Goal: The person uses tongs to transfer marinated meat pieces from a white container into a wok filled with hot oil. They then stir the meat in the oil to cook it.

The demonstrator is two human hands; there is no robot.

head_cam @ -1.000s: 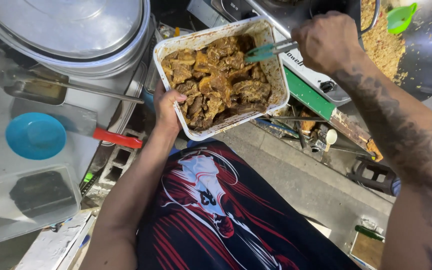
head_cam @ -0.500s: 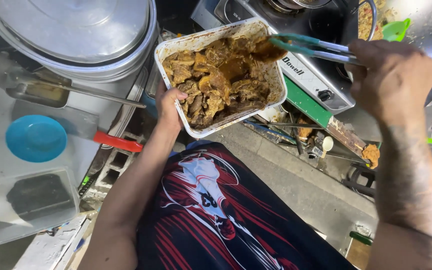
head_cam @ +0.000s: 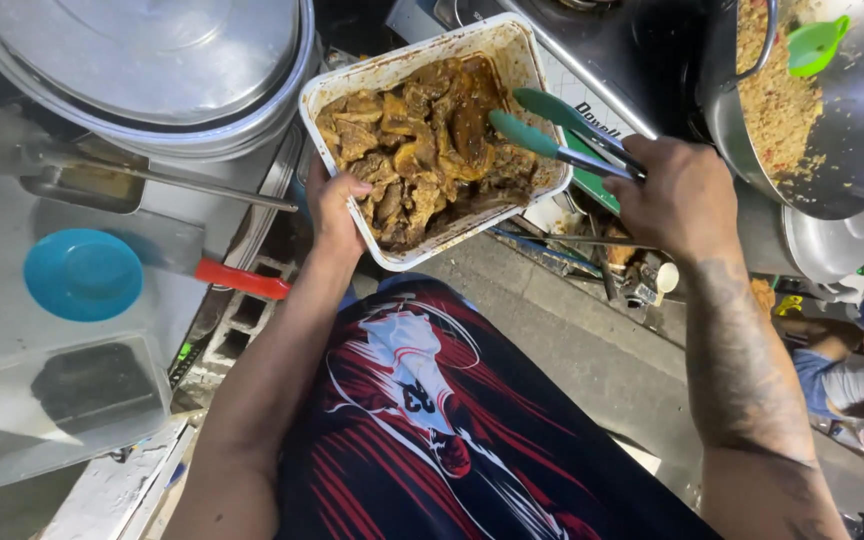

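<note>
left hand (head_cam: 337, 205) grips white tray (head_cam: 392, 68) of braised meat (head_cam: 422, 150), frame centre | right hand (head_cam: 667, 195) clasps green-tipped tongs (head_cam: 552, 125) over meat

The left grip (head_cam: 337, 205) hides its fingers under the white tray (head_cam: 372, 75), so the hold beneath stays unseen. Inside the right grip (head_cam: 667, 190), the tongs' handles (head_cam: 612, 155) vanish. Above the right grip, the big pan of rice (head_cam: 852, 140) runs off the top edge.

Left hand (head_cam: 337, 205) holds a white tray (head_cam: 392, 72) of browned meat (head_cam: 422, 150); right hand (head_cam: 667, 195) grips green-tipped tongs (head_cam: 552, 128).
</note>
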